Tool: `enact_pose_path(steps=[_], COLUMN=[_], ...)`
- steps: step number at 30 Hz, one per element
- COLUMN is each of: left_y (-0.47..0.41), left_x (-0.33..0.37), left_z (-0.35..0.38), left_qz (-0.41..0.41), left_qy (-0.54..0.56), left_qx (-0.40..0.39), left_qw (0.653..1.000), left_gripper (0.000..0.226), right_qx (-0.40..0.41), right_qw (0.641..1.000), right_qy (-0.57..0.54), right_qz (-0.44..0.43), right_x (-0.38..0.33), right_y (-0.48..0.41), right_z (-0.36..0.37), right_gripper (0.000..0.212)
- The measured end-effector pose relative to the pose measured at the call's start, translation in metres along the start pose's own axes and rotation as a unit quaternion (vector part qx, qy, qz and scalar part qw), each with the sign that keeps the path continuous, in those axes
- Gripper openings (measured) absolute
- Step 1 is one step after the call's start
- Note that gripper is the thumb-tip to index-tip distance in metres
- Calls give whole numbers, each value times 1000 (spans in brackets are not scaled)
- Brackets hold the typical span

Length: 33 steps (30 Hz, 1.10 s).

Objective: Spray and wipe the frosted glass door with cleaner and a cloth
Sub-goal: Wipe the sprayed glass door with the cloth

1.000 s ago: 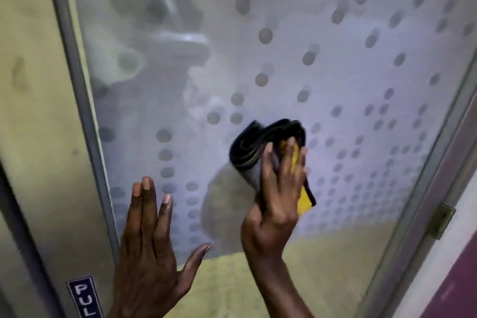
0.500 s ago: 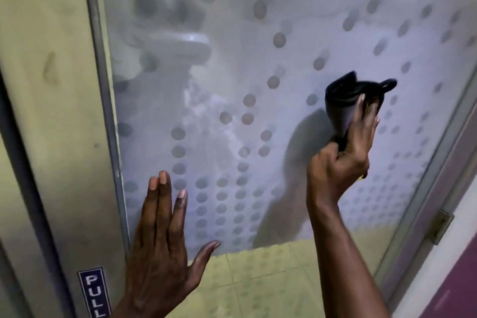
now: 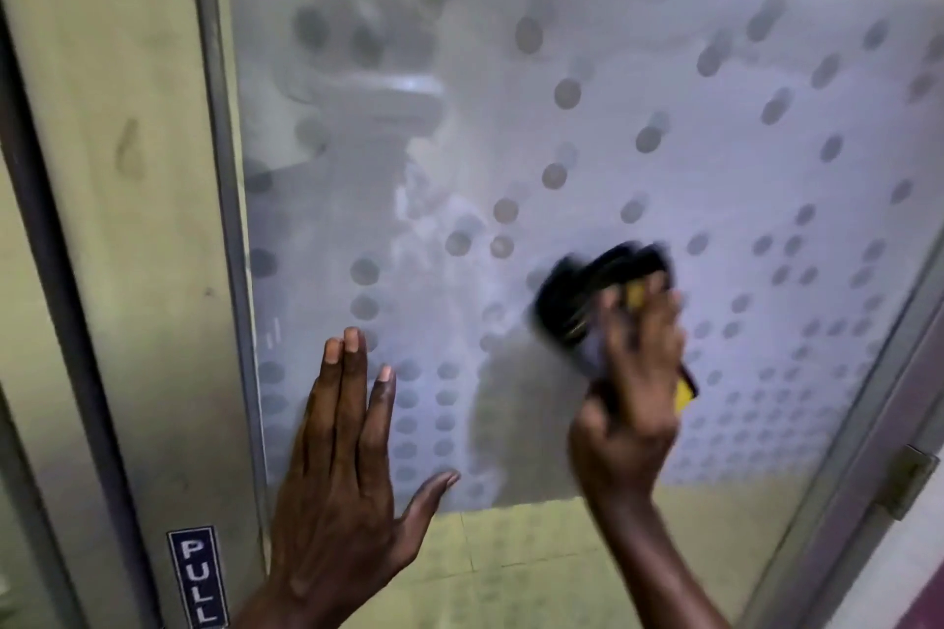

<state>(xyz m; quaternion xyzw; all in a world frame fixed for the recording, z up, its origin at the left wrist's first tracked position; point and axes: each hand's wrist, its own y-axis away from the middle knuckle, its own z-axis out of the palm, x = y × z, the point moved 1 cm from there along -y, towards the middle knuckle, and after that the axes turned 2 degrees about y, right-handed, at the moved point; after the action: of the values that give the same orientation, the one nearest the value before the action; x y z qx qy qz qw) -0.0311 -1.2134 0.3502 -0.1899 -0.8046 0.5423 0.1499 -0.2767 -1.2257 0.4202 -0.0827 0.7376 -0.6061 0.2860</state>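
The cloth (image 3: 587, 301), dark with a flash of yellow, is bunched against the glass (image 3: 715, 118) low in the dotted frosted panel, blurred. It sits under the fingers of the right hand (image 3: 633, 388), bulging out above and to the left of them, and a yellow corner pokes out on the right. That hand grips it, fingers curled over the wad. Well apart to the left, the left hand (image 3: 342, 465) lies flat on the glass beside the frame (image 3: 225, 220), fingers straight and together, thumb spread, holding nothing. A PULL sign (image 3: 196, 577) sits lower left, a hinge (image 3: 906, 480) far right.
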Motion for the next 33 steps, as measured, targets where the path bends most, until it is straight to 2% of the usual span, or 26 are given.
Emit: enact_pose_path(steps=[3,6,9,11,13,15,17,19,22,24,27,30,33], left_y=[-15,-22,-20,-19,-17,-14,-12,-17,-31,-37,-38,-38,-47], left_x=[6,8,11,15,19,23,29,35,39,41,43,52,67], left_z=[1,2,4,3,3,4,6,10,14,16,22,25,29], left_qz=[6,6,0,-12,-25,-23,-7,4,15,16,17,-1,12], left_qy=[10,9,2,-18,-24,-21,-21,-16,-8,-3,-7,-5,13], left_qx=[3,8,24,35,36,14,10,22,14,6,6,11,24], left_qw=[1000,1000,1000,999,999,999,1000,1000,1000,1000,1000,1000,1000], left_gripper=[117,117,117,115,113,116,120,122,121,120,120,120,115], right_qx=[145,183,79,-25,-96,-124,-97,-35,95,130,75,-55,-95], right_qw=[977,975,995,986,973,966,974,993,994,988,997,980,966], right_qy=[-83,-80,-2,29,61,91,100,69,-9,-35,-4,61,113], right_qz=[134,95,-66,-160,-202,-210,-177,-93,47,72,-33,-183,-212], right_x=[2,-27,-66,-78,-68,-40,-9,12,16,0,-20,-9,27], right_y=[-85,-125,-80,-23,21,33,17,-24,-97,-121,-105,-54,-25], right_z=[-7,3,27,38,36,23,3,-15,-23,-15,-1,0,-18], right_gripper=[95,92,92,85,72,80,96,106,104,104,103,97,87])
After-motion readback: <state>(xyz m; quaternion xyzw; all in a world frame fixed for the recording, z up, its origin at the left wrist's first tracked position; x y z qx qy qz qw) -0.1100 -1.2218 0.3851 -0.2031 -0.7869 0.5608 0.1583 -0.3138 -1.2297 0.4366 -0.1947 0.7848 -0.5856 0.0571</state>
